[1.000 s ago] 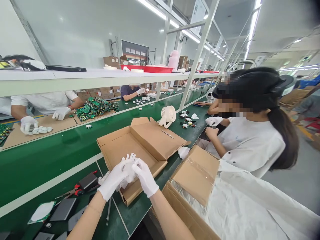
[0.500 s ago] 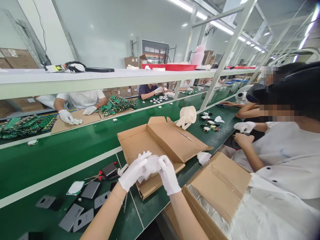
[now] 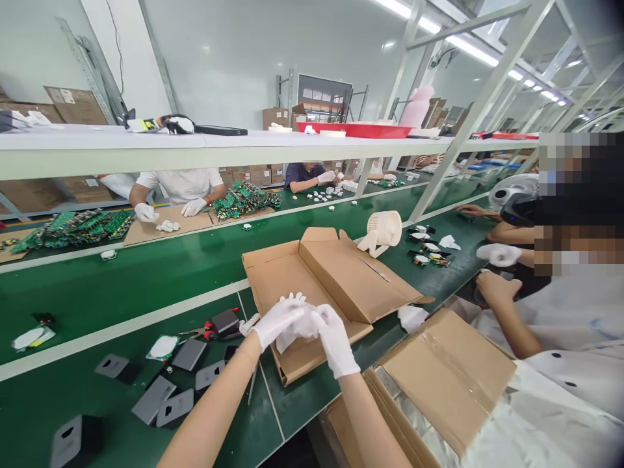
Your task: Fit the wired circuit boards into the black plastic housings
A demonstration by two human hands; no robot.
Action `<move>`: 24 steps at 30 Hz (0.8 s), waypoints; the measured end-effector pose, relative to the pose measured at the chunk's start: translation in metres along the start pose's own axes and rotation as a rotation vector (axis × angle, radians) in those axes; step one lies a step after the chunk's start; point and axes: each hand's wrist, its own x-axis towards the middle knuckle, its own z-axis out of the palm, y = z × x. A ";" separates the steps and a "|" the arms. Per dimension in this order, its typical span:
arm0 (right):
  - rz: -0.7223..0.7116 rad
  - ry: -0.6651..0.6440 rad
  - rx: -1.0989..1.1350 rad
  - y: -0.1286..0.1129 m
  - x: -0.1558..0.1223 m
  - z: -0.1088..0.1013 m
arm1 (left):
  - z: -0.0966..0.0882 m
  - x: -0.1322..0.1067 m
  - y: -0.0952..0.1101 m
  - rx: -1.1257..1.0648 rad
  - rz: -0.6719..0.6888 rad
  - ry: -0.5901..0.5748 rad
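Both hands wear white gloves and meet over the near edge of a flat open cardboard box on the green bench. My left hand and my right hand pinch a soft white piece between them; I cannot tell whether it is a glove or a cloth. The fingertips of the two hands touch.
Grey plates, red-handled pliers and tweezers lie left of my hands. A foil-lined carton stands at my right, a white fan behind the box. A person works at my right, others across the belt by green circuit boards.
The view has swung to the left, bringing more grey plates into sight. My hands stay together over the box edge, with the left fingers now curled lower.
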 end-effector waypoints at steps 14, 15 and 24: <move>0.076 -0.266 -0.083 -0.006 0.007 -0.009 | 0.017 0.006 0.003 0.402 -0.044 -0.036; 0.078 -0.275 -0.136 -0.006 0.006 -0.008 | 0.021 0.011 0.002 0.431 -0.077 -0.033; 0.018 0.037 -0.513 -0.027 0.022 -0.026 | 0.000 -0.031 0.038 0.402 0.029 -0.066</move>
